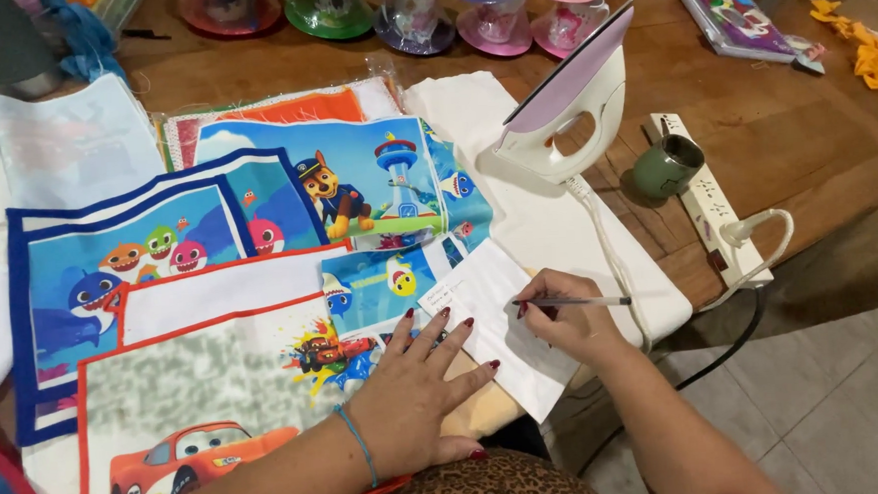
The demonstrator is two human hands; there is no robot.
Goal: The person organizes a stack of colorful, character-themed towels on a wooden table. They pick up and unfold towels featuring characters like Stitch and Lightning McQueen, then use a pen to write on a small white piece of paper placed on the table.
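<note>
Wooden table (774, 149), grey-tiled floor (847, 396)

We see a brown wooden table (815, 157) under even light, standing on a floor of pale grey tiles (848, 406).

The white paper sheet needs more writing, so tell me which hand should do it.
Right. The right hand already grips the slim grey pen, its tip on the white paper sheet. The left hand lies flat, fingers spread, at the sheet's edge, probably steadying it.
</note>
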